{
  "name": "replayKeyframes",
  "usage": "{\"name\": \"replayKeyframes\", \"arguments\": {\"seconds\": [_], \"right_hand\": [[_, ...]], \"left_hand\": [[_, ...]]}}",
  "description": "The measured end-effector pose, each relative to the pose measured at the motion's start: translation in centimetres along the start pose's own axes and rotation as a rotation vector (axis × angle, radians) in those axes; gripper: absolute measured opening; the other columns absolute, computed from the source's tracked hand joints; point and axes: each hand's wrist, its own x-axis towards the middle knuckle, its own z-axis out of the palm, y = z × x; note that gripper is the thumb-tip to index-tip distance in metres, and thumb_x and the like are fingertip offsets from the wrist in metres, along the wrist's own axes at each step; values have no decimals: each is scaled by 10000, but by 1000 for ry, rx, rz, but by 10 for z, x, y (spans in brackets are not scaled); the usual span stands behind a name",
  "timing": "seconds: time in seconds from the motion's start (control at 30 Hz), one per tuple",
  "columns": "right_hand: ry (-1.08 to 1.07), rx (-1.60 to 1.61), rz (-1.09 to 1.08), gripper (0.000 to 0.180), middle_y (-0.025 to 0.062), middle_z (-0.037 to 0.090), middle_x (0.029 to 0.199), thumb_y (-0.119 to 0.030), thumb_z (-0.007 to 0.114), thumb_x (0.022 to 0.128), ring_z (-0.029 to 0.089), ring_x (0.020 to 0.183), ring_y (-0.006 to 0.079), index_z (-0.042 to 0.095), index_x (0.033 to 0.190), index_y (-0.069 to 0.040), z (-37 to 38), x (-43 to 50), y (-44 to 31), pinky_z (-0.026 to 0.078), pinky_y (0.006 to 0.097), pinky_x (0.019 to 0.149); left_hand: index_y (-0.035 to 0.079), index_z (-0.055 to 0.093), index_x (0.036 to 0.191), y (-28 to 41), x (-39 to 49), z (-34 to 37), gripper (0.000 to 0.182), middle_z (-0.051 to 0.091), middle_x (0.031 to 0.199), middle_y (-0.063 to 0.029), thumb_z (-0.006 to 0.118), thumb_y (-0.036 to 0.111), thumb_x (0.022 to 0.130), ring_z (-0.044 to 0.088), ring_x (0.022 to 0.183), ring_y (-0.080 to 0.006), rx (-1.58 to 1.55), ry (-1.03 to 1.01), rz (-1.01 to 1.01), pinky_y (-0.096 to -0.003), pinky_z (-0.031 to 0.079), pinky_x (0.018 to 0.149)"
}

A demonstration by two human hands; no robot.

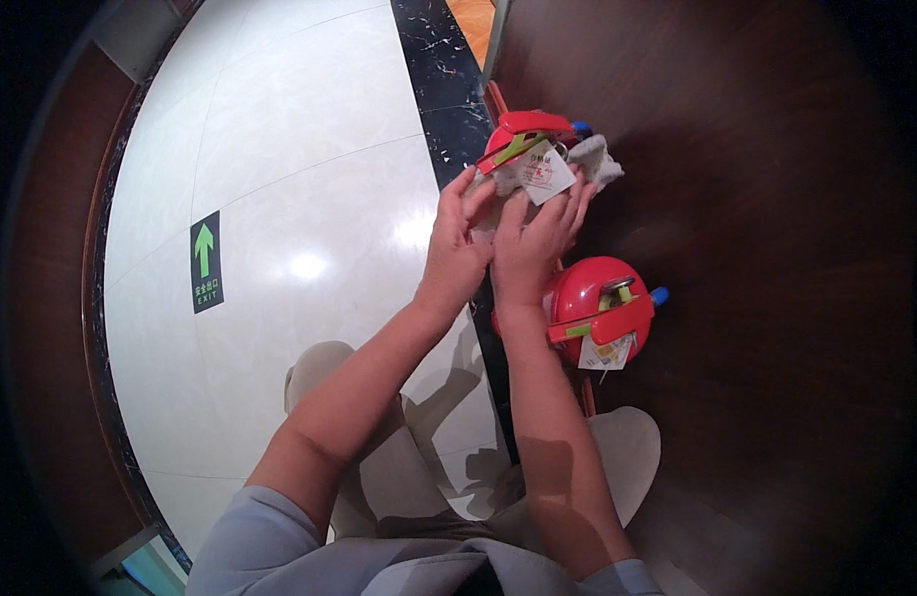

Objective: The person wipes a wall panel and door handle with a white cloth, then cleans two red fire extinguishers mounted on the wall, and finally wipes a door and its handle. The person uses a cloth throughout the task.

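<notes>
A red fire extinguisher point(536, 121) with a red-and-green handle stands against the dark wood panel, its body mostly hidden by my hands. A white cloth point(596, 162) wraps around it below the handle and shows on both sides. My left hand point(457, 237) presses the cloth on the left side, fingertips just under the lever. My right hand point(531, 238) holds the cloth at the front and right, its fingers under a white paper tag point(545, 173) that bears writing. A second red fire extinguisher point(588, 287) is close beside my right wrist, with its own tag point(604, 353).
A dark wood panel point(763, 261) rises on the right. Black marble edging point(452, 138) borders the pale tiled floor point(317, 171). A green-arrow exit sign point(206, 261) lies on the floor at left. My bent knees point(629, 454) flank my forearms.
</notes>
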Motion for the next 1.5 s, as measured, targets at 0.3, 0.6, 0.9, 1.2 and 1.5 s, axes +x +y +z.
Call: {"name": "replayKeyframes", "arguments": {"seconds": [0.3, 0.6, 0.9, 1.2, 1.5], "right_hand": [[-10, 346, 250, 631, 350, 355, 1460, -121, 525, 921, 304, 1398, 475, 272, 1454, 102, 14, -44, 8, 257, 511, 1159], [-146, 27, 309, 412, 319, 524, 1189, -178, 661, 872, 480, 1144, 489, 495, 1148, 79, 19, -75, 35, 356, 535, 1031], [-125, -88, 432, 407, 368, 495, 1191, -151, 664, 837, 464, 1180, 493, 515, 1093, 129, 34, -60, 50, 355, 527, 1042], [-522, -119, 408, 334, 289, 676, 956, -273, 666, 845, 648, 992, 433, 674, 978, 34, 83, -97, 133, 499, 482, 882], [-601, 214, 631, 339, 125, 703, 1074, -272, 609, 953, 648, 1041, 225, 689, 1154, -11, 110, -107, 152, 504, 327, 861]], "left_hand": [[77, 291, 1523, -3, 5, 1, 953, 382, 1510, -146, 473, -132, 611, 359, 1416, -296, -40, 74, -24, -377, 331, 1172], [-33, 438, 1395, -29, 10, -1, 578, 580, 1235, -159, 581, -41, 836, 607, 1038, -223, -292, 96, -566, -334, 513, 889], [-24, 578, 1288, -46, 11, -5, 561, 658, 1101, -101, 557, -89, 731, 608, 1014, -190, -89, 163, -332, -297, 487, 849], [23, 517, 1341, -134, 24, -45, 562, 644, 1086, -96, 483, -60, 786, 597, 857, -207, -308, 118, -616, -301, 498, 761], [-15, 408, 1421, -116, 30, -43, 577, 579, 793, -35, 458, -53, 847, 588, 710, -181, -284, 199, -630, -289, 500, 674]]}}
